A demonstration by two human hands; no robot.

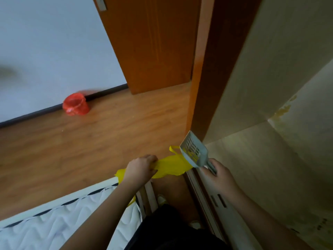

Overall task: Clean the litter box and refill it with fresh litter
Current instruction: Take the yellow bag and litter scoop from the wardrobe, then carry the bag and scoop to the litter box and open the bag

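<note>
Right now the left hand [142,168] is gripping a yellow bag [171,166]; the right hand [219,175] is holding the grey scoop [195,152] by its handle, just above the bag; the litter box is not showing. To do this well, the person is likely needing to pull the bag's mouth wide open first; then the scoop can be tipping in without spilling on the wooden floor [90,141].

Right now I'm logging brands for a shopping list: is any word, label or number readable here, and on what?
None can be read.
The scoop, yellow bag and red bucket show no print.
Dark marks on the cupboard wall are too blurred to read.
</note>
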